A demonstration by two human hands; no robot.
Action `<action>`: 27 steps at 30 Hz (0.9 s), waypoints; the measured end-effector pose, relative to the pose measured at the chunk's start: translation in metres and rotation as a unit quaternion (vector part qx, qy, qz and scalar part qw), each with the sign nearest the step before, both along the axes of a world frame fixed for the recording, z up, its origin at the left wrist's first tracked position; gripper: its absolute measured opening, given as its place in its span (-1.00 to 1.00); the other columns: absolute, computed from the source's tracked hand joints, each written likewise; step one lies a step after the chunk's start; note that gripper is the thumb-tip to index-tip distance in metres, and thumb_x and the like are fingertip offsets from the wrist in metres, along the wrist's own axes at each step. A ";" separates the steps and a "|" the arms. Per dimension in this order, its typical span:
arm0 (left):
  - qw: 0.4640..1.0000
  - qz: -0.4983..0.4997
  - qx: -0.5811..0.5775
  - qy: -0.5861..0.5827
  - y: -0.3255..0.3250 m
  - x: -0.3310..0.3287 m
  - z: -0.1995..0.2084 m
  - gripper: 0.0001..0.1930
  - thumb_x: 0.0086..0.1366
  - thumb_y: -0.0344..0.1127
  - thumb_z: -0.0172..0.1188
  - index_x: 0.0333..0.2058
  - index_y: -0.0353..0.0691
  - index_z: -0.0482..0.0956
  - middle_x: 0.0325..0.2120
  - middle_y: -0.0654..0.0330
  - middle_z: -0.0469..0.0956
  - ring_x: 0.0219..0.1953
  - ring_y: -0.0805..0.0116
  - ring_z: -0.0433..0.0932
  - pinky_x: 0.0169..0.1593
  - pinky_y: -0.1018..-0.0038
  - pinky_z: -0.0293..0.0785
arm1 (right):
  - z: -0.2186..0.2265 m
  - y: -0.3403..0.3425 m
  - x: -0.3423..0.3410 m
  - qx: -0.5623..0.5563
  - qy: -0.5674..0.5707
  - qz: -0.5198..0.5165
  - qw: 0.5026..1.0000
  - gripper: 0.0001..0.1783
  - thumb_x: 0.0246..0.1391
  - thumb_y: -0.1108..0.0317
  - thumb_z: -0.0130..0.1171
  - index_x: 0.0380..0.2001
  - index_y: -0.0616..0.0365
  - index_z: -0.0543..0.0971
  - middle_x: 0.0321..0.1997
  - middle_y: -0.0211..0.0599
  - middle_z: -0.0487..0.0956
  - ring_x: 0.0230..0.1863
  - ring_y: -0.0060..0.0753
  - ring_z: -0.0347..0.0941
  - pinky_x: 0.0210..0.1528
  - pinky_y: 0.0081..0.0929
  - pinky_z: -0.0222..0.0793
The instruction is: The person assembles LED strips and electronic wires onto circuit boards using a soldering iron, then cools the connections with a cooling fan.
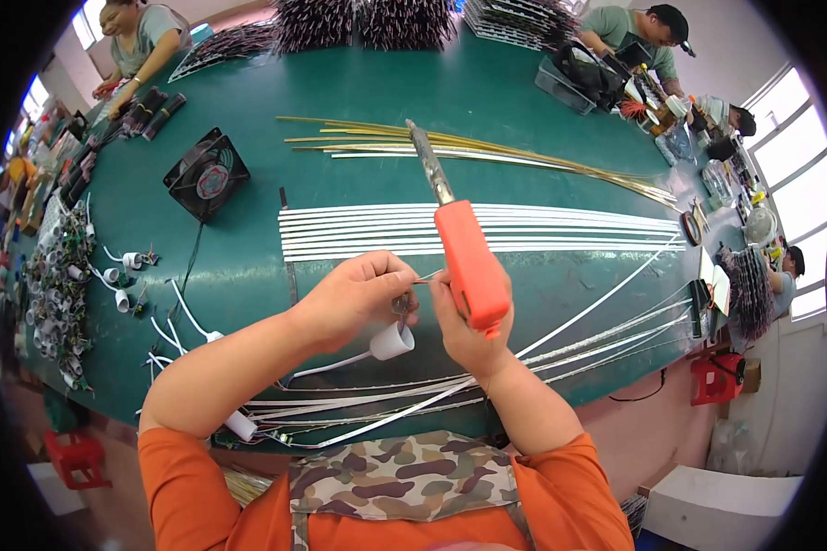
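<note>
My right hand [467,335] is wrapped round the red handle of a soldering iron [470,262]. Its metal tip points away from me, over the table. The fingertips of that hand also meet a thin wire [425,278] running across to my left hand. My left hand [369,292] is closed in a pinch on a small circuit board [402,308], which its fingers partly hide. Just below it is a white plastic cylinder [393,342] with a white cable trailing left. Beyond both hands, white LED strips [368,233] lie side by side.
A black fan [207,174] stands at the left on the green table [257,101]. White cylinders with boards [60,285] are piled at the far left. Brass-coloured strips [524,158] lie beyond the white ones; more strips [560,354] cross near my body. Other people work around the table.
</note>
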State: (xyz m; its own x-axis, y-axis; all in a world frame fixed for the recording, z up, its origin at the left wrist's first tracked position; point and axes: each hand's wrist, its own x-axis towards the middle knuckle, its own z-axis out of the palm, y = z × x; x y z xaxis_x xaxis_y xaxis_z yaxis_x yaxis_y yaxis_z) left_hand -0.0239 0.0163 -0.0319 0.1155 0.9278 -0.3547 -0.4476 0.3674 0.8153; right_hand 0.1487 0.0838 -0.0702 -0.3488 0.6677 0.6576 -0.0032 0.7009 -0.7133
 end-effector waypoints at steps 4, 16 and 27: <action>0.990 -0.086 -0.002 0.116 0.003 -0.002 0.009 -0.83 0.33 -0.29 0.06 -0.24 -0.28 0.47 -0.45 0.25 0.49 -0.45 0.47 0.50 -0.31 0.50 0.47 | 0.006 0.008 0.009 -0.117 -0.028 0.065 0.991 -0.44 0.02 0.55 0.26 0.09 0.29 0.31 -0.20 -0.14 0.57 -0.22 -0.35 0.56 -0.18 -0.45 0.47; 0.985 -0.018 0.024 0.172 0.005 -0.004 -0.001 -0.91 0.23 -0.40 0.13 -0.31 -0.25 0.46 -0.45 0.24 0.55 -0.56 0.56 0.46 -0.47 0.56 0.39 | 0.015 0.005 0.009 -0.372 0.095 0.097 0.918 -0.69 0.04 0.45 0.30 -0.14 0.22 0.48 -0.23 -0.36 0.55 -0.21 -0.58 0.44 -0.12 -0.54 0.36; 0.979 -0.049 0.027 0.196 0.012 0.010 0.004 -0.86 0.26 -0.38 0.18 -0.38 -0.26 0.41 -0.52 0.26 0.54 -0.56 0.54 0.50 -0.48 0.58 0.43 | 0.012 -0.001 0.001 -0.401 0.085 0.128 0.903 -0.64 0.04 0.53 0.24 -0.10 0.25 0.37 -0.26 -0.32 0.51 -0.26 -0.55 0.48 -0.20 -0.50 0.47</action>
State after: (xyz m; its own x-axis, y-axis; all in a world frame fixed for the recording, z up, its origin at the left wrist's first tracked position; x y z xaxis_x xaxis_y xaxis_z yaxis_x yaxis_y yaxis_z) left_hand -0.0141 0.0283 -0.0277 0.0689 0.9381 -0.3394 -0.0613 0.3436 0.9371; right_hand 0.1498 0.0826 -0.0580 -0.4981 0.8653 0.0562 -0.2494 -0.0809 -0.9650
